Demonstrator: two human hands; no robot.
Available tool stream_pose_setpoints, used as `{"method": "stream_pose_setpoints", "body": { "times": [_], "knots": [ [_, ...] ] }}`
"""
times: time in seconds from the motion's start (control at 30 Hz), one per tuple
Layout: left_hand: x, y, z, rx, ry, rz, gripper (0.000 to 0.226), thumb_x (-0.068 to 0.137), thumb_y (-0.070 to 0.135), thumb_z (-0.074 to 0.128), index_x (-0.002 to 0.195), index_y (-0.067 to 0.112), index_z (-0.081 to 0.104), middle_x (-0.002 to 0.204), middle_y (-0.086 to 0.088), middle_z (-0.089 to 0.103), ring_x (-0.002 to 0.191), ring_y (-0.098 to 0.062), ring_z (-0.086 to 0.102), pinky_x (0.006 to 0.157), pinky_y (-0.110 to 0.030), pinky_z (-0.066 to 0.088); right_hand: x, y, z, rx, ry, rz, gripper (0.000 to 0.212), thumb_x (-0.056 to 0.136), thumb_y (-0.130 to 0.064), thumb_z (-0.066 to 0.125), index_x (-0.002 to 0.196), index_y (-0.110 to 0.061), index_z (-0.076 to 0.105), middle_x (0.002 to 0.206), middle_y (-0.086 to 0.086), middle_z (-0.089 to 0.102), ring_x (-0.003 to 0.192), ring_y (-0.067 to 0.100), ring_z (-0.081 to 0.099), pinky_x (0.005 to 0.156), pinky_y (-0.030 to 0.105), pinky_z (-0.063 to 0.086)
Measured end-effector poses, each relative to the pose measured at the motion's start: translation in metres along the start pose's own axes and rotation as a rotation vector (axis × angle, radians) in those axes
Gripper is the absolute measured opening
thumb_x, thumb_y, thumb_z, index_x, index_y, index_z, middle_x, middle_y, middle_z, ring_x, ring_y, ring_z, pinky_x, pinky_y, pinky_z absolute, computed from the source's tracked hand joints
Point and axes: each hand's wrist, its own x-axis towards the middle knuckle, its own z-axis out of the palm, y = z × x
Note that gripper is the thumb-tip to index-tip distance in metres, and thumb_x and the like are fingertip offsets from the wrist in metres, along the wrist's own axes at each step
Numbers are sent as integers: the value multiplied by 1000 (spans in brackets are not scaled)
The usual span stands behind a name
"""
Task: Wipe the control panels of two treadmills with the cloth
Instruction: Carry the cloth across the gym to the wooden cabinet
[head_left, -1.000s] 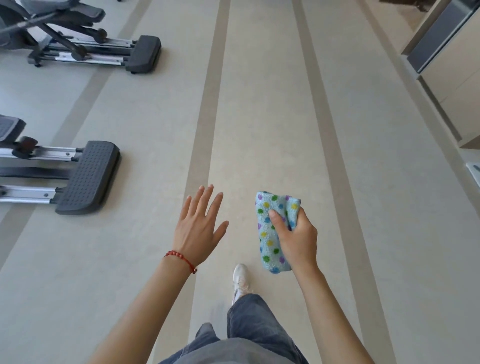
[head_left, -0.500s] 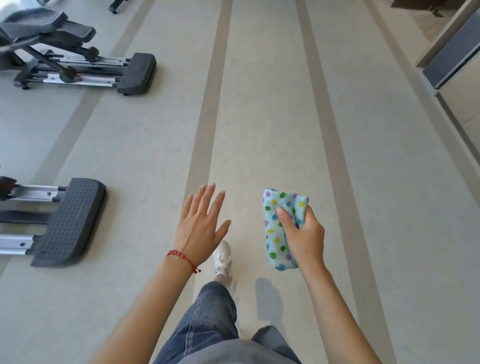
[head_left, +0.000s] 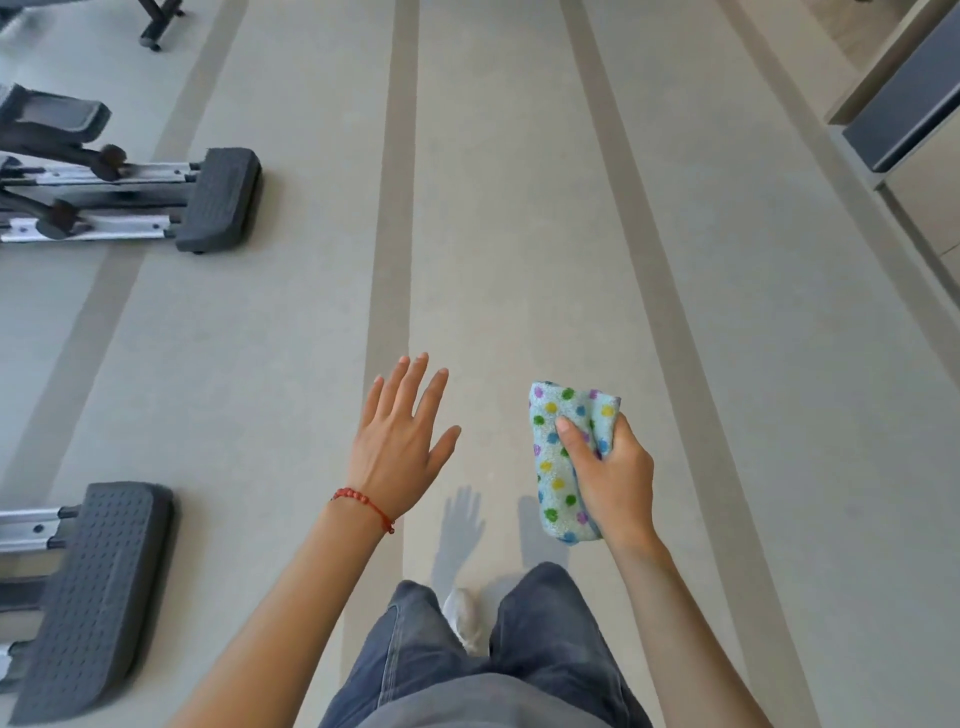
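Note:
My right hand (head_left: 610, 475) grips a folded light-blue cloth with coloured dots (head_left: 558, 462), thumb across its front, held upright over the floor. My left hand (head_left: 400, 441) hovers beside it, palm down, fingers straight and spread, holding nothing; a red bead bracelet sits on its wrist. No treadmill control panel is in view. Below the hands are my legs in grey jeans and one white shoe.
Two exercise machines stand at the left: a dark ribbed end step (head_left: 88, 592) near my feet and another machine's rear end (head_left: 218, 200) farther ahead. A wide grey floor with darker stripes (head_left: 392, 208) runs forward. A cabinet with a dark panel (head_left: 904, 119) lines the right edge.
I have walked forward along the floor: the machines on the left slid toward me and down the frame. Both hands keep the same pose, the cloth still held.

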Motion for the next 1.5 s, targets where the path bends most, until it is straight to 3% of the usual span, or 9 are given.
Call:
{"method": "stream_pose_setpoints", "body": {
  "times": [0.27,0.47,0.6,0.77,1.03,1.17,1.3,1.43,1.5],
  "knots": [
    [151,-23,36,-8,-36,14,59,89,44,34,130,4,51,136,-20,48,125,-39,45,99,-53,36,148,-28,17,13,20,3,27,81,-42,65,96,-22,58,89,-7,66,82,7,63,68,21,48],
    [284,-29,50,-22,-43,43,59,90,44,33,130,4,51,137,-20,47,125,-39,45,99,-55,39,276,-69,13,33,38,22,20,82,-41,65,91,-24,59,84,-9,65,79,5,62,68,25,48],
    [361,-34,50,-27,-30,54,64,97,51,17,131,6,46,138,-20,46,127,-37,43,101,-51,36,351,-98,10,6,68,16,23,81,-41,66,89,-21,59,83,-7,65,77,8,61,65,24,45],
    [441,-43,61,-36,-41,75,65,97,51,14,131,6,46,137,-20,46,126,-38,44,101,-52,32,421,-115,19,-24,85,9,26,81,-42,65,89,-17,58,80,-6,64,75,10,61,62,21,44],
    [594,-58,92,-56,-46,229,55,87,36,60,130,3,50,137,-22,47,125,-41,45,99,-55,35,540,-131,35,-8,221,90,28,81,-43,65,92,-17,59,83,-5,65,78,11,63,66,25,46],
    [675,-62,93,-36,-99,329,59,88,43,36,128,4,53,134,-20,50,123,-39,48,98,-54,35,597,-149,39,23,305,141,29,81,-43,65,92,-16,60,83,-5,65,78,11,63,67,26,47],
    [745,-59,102,-38,-142,467,59,89,44,34,128,4,53,135,-20,49,123,-38,48,97,-55,39,644,-165,39,54,388,175,29,81,-41,65,97,-18,60,87,-7,65,80,8,62,65,21,45],
    [798,-40,118,-54,-188,563,64,97,49,17,130,6,50,136,-20,49,124,-37,47,98,-54,38,678,-168,28,56,467,197,28,82,-40,65,96,-17,59,86,-7,64,78,5,60,61,15,43],
    [821,-23,125,-65,-191,602,62,95,49,22,130,6,49,136,-19,48,125,-37,46,100,-53,36,694,-165,18,61,489,217,29,82,-41,64,96,-17,59,86,-6,65,79,6,61,62,16,44]
  ]
}}
